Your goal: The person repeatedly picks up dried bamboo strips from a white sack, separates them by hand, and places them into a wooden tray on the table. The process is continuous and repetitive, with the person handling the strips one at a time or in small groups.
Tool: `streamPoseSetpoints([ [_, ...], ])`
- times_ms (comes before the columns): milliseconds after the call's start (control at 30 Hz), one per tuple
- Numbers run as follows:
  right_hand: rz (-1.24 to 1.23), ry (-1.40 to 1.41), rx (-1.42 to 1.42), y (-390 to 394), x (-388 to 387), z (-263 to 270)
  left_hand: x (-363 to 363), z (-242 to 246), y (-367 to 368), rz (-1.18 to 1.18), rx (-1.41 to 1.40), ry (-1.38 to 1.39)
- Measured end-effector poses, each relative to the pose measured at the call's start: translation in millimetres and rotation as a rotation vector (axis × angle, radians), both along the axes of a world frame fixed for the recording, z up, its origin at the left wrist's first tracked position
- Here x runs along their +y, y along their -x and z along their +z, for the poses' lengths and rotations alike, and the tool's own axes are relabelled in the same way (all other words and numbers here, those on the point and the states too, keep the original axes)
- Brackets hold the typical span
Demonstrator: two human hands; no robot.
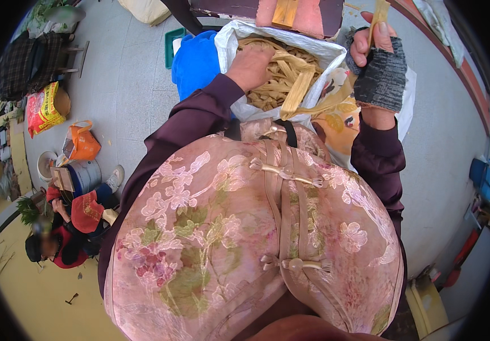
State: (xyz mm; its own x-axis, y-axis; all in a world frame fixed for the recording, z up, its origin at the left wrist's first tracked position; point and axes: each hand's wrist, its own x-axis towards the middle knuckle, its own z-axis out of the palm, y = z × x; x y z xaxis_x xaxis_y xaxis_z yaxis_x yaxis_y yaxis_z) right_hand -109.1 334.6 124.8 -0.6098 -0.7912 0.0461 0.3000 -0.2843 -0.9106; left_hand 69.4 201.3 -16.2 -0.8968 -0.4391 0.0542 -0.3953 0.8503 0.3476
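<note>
My left hand (251, 66), bare, rests on a heap of tan flat plaited strips (287, 68) in a white woven plastic sack (334, 53); its fingertips are hidden, so its hold is unclear. Raised at the upper right, my right hand (375, 55) wears a grey fingerless glove and pinches a tan flat strip (379, 19) between thumb and fingers. A slack length of the strip passes below that hand, over the sack's edge, and back to the heap. Behind the sack, a wooden block (285, 13) lies on a pink cloth (266, 13) on a dark seat.
A blue cloth (196, 62) bulges beside the sack, near a green tray (172, 44). To the left stand an orange bag (84, 143), a white bucket (47, 164) and a red-yellow sack (42, 108). Another person (66, 238) sits at the lower left.
</note>
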Motion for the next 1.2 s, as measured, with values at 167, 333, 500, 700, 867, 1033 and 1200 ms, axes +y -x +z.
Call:
streamPoseSetpoints([
  [167, -0.326, -0.017, 0.276, -1.1, -13.6, -42.3, 20.2, 24.1, -0.7, 0.039, 0.218, -0.172],
  [333, -0.213, 0.082, 0.909, -48.4, -15.1, -45.8, 44.3, 84.1, 7.4, 0.210, 0.365, -1.757],
  [500, 0.019, 0.024, 1.323, -76.0, 1.8, -66.6, 30.8, 89.6, -1.4, 0.288, 0.367, -2.152],
  [700, 0.197, -0.021, 0.751, -70.9, -0.3, -62.8, 39.0, 87.3, 3.6, 0.473, 0.553, -2.069],
  [867, -0.008, -0.185, 0.632, -58.3, -12.0, -52.1, 34.9, 83.2, 7.7, 0.233, 0.244, -1.680],
  [1033, -0.030, -0.177, 0.526, -56.1, -20.7, -64.9, 27.4, 92.9, -1.1, 0.074, 0.352, -0.184],
  [1200, 0.362, -0.234, -0.410, -58.7, -22.9, -51.1, 21.5, 88.3, 4.7, 0.020, 0.854, -0.070],
])
